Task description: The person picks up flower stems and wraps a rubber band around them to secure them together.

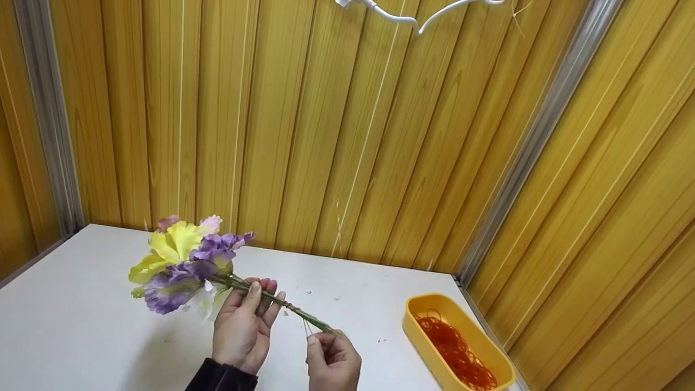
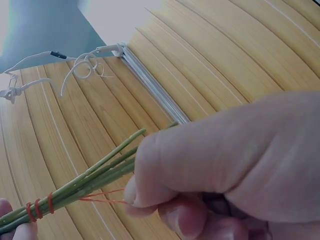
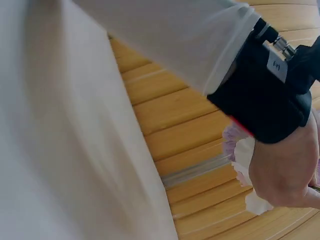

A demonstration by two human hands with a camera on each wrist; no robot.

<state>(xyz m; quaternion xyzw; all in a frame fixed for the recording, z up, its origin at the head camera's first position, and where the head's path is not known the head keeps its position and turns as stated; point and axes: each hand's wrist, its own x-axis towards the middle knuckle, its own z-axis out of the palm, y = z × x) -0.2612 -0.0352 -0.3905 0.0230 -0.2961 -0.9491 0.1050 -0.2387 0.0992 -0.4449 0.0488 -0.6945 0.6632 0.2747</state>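
Artificial flowers in yellow, purple, pink and white form a bunch above the table in the head view. My left hand holds their green stems below the blooms, thumb on top. Around the stems a red-orange rubber band is wound several times. My right hand pinches a stretched loop of that band near the stem ends. In the left wrist view, its thumb hides part of the stems. The right wrist view shows a strapped wrist and a hand in front of petals.
A yellow tray of red-orange rubber bands stands on the right of the white table. Small scraps lie on the tabletop. Wood-patterned walls enclose it, and a white cable hangs above.
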